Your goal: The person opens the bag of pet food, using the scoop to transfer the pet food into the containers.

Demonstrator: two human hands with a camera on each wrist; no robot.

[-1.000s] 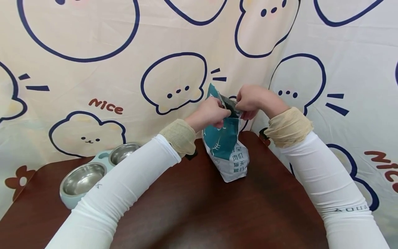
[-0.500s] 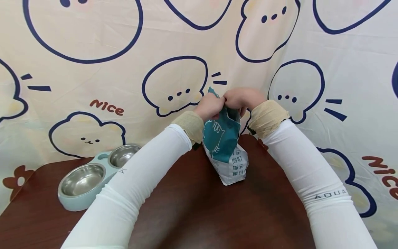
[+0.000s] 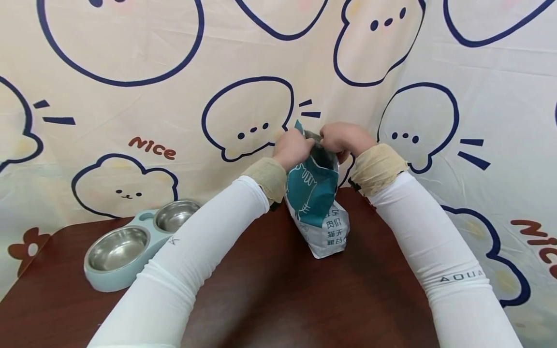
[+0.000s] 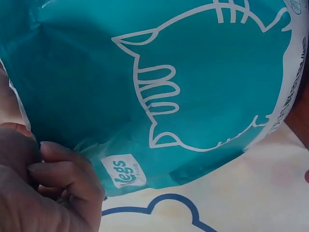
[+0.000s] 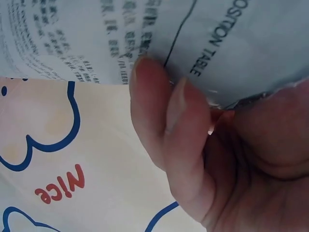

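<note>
The cat food bag [image 3: 319,208] stands upright on the dark brown table [image 3: 270,295], just right of the frame's centre, close to the cartoon-print backdrop [image 3: 130,72]. Its upper part is teal with a white line-drawn cat, its lower part white with dark printed characters; the left wrist view fills with that teal face [image 4: 159,87] and a small white label, while the right wrist view shows the pale printed back panel [image 5: 217,43]. Both hands meet at the bag's top: the left hand [image 3: 292,147] pinches the left side of the rim with curled fingers [image 4: 63,174], the right hand [image 3: 344,137] pinches the right side, fingertips [image 5: 149,96] pressed against the back panel. The mouth between them gapes a little, dark inside; what it holds cannot be made out. At the lower left of the frame sits a pale blue double feeder [image 3: 126,253] with 2 steel bowls, both showing only bare metal. Against 1 second ago, the hands have drawn closer together over the top, the forearms have swung inward, and the torn flap that stuck up between the hands is no longer raised; the bag and feeder keep their places.
</note>
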